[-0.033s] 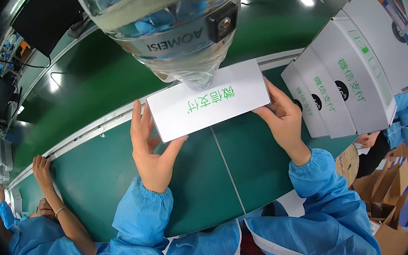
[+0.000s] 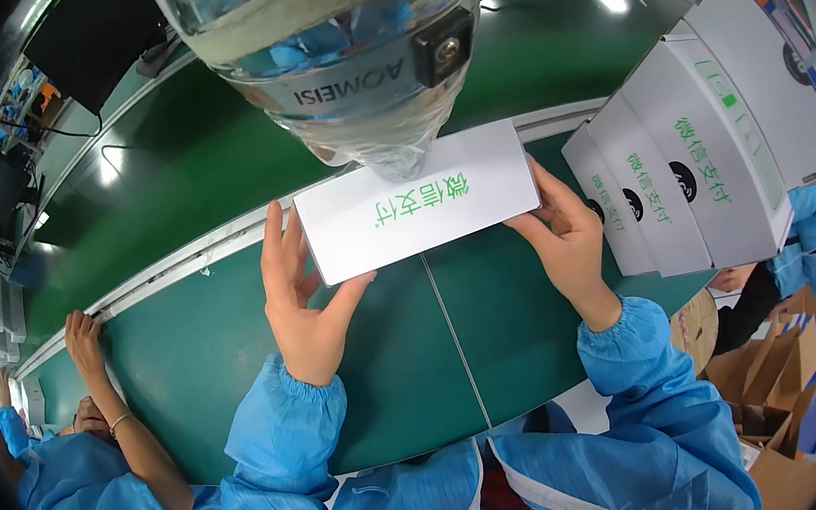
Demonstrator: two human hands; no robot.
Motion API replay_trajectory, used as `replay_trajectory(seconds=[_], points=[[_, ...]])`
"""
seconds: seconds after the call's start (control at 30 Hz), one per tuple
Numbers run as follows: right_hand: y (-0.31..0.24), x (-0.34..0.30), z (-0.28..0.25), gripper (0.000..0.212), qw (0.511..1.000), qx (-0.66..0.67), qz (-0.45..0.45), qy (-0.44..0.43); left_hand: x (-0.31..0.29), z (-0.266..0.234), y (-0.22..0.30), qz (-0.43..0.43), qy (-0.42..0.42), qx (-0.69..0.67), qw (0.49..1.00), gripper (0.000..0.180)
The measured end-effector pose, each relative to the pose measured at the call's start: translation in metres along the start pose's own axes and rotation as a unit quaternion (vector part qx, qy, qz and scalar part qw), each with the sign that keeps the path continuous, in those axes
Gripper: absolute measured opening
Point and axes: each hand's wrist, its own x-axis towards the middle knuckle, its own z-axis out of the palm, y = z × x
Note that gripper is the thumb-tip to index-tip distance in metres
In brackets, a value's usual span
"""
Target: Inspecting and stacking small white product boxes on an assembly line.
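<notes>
A white carton [image 2: 406,233] with green printing faces up over the green work surface. It lies between my two hands, held by its ends. My left hand [image 2: 305,307] grips the left end, fingers along the side and thumb at the near corner. At the opposite end my right hand [image 2: 568,242] has its fingers against the side and its thumb by the near edge. A transparent, bottle-like vessel [image 2: 347,71] with a label and a black fitting hangs into view from the top and covers part of the carton's far edge.
Several white cartons [image 2: 694,162] stand stacked at the right of the green table [image 2: 197,349]. A metal rail [image 2: 178,268] crosses beyond my hands. On the left is a co-worker's arm [image 2: 138,447]. Open brown cardboard boxes [image 2: 775,384] are at lower right, near another person's blue sleeve [image 2: 811,259].
</notes>
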Motion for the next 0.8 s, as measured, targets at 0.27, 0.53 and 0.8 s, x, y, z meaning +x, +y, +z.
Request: replay_trajectory(seconds=[0.27, 0.53, 0.8], points=[[-0.009, -0.002, 0.004, 0.059, 1.0, -0.021, 0.006, -0.002, -0.003, -0.006, 0.008, -0.02, -0.004, 0.008, 1.0, 0.1], [-0.034, -0.074, -0.008, 0.059, 0.984, -0.107, 0.132, -0.048, -0.047, -0.007, 0.051, 0.412, -0.058, 0.247, 0.875, 0.047], [-0.051, -0.057, 0.106, 0.045, 0.955, 0.187, 0.105, -0.206, -0.074, 0.01, 0.013, 0.441, -0.259, 0.176, 0.841, 0.018]])
